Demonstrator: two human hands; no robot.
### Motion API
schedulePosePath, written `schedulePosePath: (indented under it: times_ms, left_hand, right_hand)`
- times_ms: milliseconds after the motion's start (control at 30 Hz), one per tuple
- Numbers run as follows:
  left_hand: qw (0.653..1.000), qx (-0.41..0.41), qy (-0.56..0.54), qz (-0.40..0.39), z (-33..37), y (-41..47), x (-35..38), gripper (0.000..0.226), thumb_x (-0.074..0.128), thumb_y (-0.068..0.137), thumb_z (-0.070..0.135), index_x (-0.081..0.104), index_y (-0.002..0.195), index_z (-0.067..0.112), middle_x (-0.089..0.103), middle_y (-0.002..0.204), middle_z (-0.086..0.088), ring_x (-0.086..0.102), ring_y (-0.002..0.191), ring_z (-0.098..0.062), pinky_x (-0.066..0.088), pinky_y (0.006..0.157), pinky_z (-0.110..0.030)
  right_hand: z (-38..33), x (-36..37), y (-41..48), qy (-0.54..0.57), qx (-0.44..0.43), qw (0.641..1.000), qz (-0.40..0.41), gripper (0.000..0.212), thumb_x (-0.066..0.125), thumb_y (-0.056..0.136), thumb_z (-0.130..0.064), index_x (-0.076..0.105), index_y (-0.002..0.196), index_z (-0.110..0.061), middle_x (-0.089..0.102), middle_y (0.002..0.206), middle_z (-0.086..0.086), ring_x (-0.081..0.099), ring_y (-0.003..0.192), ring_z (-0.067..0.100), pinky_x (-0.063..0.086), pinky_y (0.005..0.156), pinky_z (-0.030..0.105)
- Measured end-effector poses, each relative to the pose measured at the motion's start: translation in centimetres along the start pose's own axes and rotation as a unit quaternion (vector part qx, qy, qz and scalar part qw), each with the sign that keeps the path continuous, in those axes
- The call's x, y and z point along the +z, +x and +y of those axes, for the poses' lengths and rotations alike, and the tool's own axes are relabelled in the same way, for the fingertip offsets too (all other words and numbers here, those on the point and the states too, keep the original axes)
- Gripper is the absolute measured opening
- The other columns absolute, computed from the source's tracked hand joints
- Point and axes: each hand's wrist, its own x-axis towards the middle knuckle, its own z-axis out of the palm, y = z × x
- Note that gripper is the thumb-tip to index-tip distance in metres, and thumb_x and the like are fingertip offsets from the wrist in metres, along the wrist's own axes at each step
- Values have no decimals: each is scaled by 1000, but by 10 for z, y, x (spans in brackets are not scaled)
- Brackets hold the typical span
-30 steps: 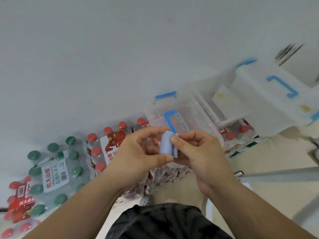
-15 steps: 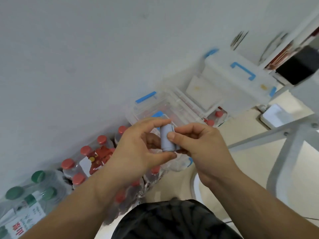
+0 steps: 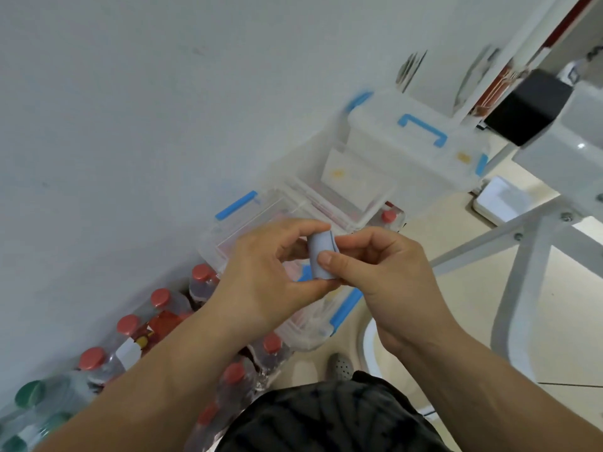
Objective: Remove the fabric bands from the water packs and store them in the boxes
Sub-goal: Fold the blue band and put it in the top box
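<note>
Here: left hand (image 3: 261, 282), right hand (image 3: 385, 278) both pinch rolled blue band (image 3: 321, 256) above box (image 3: 241, 223).

Green-capped water pack (image 3: 31, 394) cropped at near-left edge; clear box (image 3: 248, 216) half hidden behind left hand (image 3: 261, 282), right hand (image 3: 388, 272).

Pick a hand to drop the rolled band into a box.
Right hand, probably: it pinches the band with the left hand, and the clear boxes run off to its side; the water packs lie on the left.
</note>
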Motion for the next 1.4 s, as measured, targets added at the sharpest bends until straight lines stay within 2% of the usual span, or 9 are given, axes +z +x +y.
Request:
schedulePosePath:
  times_ms: [133, 300, 433, 567, 667, 800, 1000, 1167, 1400]
  left_hand:
    - [991, -68, -113, -25, 2, 18, 18, 71, 89, 69, 16, 59, 132, 28, 71, 117, 3, 71, 103, -15, 57, 91, -32]
    - [957, -140, -249, 49, 18, 52, 59, 49, 69, 82, 12, 61, 130, 18, 75, 107, -2, 75, 89, -22, 61, 80, -35]
    - [949, -183, -245, 73, 29, 89, 93, 36, 69, 84, -4, 70, 115, 13, 76, 102, -10, 76, 86, -29, 62, 80, -42]
    - [952, -200, -212, 92, 39, 118, 126, 33, 72, 82, -6, 74, 104, 18, 78, 92, -7, 75, 84, -31, 61, 77, -42]
    - [949, -215, -204, 108, 45, 134, 150, 34, 69, 83, -10, 74, 102, 18, 77, 89, -8, 75, 81, -34, 62, 76, -44]
    - [949, -230, -186, 112, 49, 154, 173, 37, 67, 85, -11, 75, 101, 21, 76, 88, -10, 75, 75, -35, 62, 72, -44]
    - [947, -253, -192, 50, 48, 181, 198, 30, 67, 87, -6, 76, 101, 19, 76, 91, -13, 75, 79, -33, 61, 76, -49]
    - [949, -242, -201, -5, 43, 209, 205, 26, 64, 91, -1, 76, 103, 19, 76, 93, -17, 73, 87, -42, 58, 85, -59]
    - [948, -181, -233, -117, 40, 240, 202, 33, 63, 92, 1, 72, 113, 25, 76, 105, -11, 74, 93, -32, 61, 77, -37]
  right_hand:
    - [0, -22, 23, 32, -3, 999, -5, 16, 83, 75, 3, 77, 87, -6, 78, 84, 13, 74, 77, 23, 60, 71, 33]
    - [-3, -65, 60, 78, -5, 997, -22, 17, 81, 77, 3, 76, 84, -11, 79, 86, 10, 76, 82, 28, 61, 73, 36]
    - [-1, -106, 90, 54, 4, 997, -49, 16, 81, 80, -5, 80, 92, -15, 80, 90, 8, 75, 87, 37, 62, 77, 53]
    - [-1, -149, 120, 67, 12, 994, -83, 11, 73, 88, -8, 81, 93, -14, 81, 87, 4, 78, 84, 22, 62, 75, 31]
    - [1, -176, 140, 50, 4, 991, -122, 16, 77, 85, -11, 81, 100, -15, 81, 91, 0, 77, 89, 17, 62, 81, 31]
    - [9, -199, 156, 27, -2, 988, -153, 38, 87, 74, -14, 77, 111, -15, 81, 100, 1, 77, 94, 19, 61, 82, 33]
    - [15, -222, 168, 28, -7, 995, -95, 26, 88, 74, -11, 77, 95, -23, 80, 91, 0, 77, 85, 23, 63, 78, 40]
    - [16, -234, 180, 22, -12, 999, -24, 29, 87, 75, -6, 79, 98, -23, 80, 93, 1, 77, 89, 25, 63, 84, 50]
    - [-1, -243, 186, -10, -41, 999, 16, 32, 87, 76, -8, 81, 103, -24, 80, 94, -3, 75, 90, 20, 62, 86, 46]
